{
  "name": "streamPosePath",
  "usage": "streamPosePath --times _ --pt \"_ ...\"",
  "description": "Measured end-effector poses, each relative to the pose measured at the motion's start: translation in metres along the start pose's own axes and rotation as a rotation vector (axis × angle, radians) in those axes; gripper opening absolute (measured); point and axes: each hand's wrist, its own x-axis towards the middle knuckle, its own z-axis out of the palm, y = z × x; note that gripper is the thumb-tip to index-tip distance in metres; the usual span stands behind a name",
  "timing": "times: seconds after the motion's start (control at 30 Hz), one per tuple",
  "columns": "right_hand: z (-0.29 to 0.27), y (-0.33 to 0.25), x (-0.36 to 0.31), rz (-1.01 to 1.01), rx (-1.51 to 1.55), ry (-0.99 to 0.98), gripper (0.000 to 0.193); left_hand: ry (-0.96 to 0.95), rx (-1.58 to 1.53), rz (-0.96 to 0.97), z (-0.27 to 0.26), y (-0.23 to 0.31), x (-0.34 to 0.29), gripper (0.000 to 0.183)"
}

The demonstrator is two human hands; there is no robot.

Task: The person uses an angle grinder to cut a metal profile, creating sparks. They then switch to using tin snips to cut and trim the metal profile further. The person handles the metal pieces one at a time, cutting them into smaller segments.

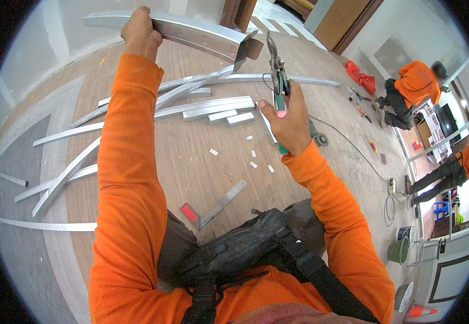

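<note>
My left hand is wrapped round a long silvery metal channel, lifted above the floor. Its near end, toward the middle, has flaps cut and bent outward. In my right hand is a pair of tin snips with green-and-pink handles, blades pointing up. The snips are just right of the bent flaps, apart from them. Below, several more metal channels lie stacked and crossed on the wooden floor. Small white offcuts are scattered nearer me, and a try square with a red handle lies before my knees.
An angle grinder with a trailing cord lies beyond my right wrist. At right, one person crouches near tools and a red bag; another person stands by metal framing. A green bucket stands lower right.
</note>
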Motion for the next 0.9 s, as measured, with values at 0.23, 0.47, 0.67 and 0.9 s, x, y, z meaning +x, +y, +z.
streamPosePath --times 0.23,0.47,0.67,0.9 --pt "0.015 0.002 0.001 -0.091 -0.123 0.086 0.062 0.030 -0.037 0.024 0.000 -0.009 0.014 0.031" --pt "0.013 -0.007 0.007 -0.046 -0.194 0.131 0.052 -0.073 0.110 0.024 -0.014 -0.013 0.063 0.032" --pt "-0.001 0.008 0.011 0.125 -0.128 0.005 0.043 -0.006 0.056 -0.013 -0.005 -0.012 0.014 0.064" --pt "0.000 0.038 0.007 0.321 0.414 0.019 0.030 -0.382 0.321 0.239 -0.039 -0.028 0.040 0.044"
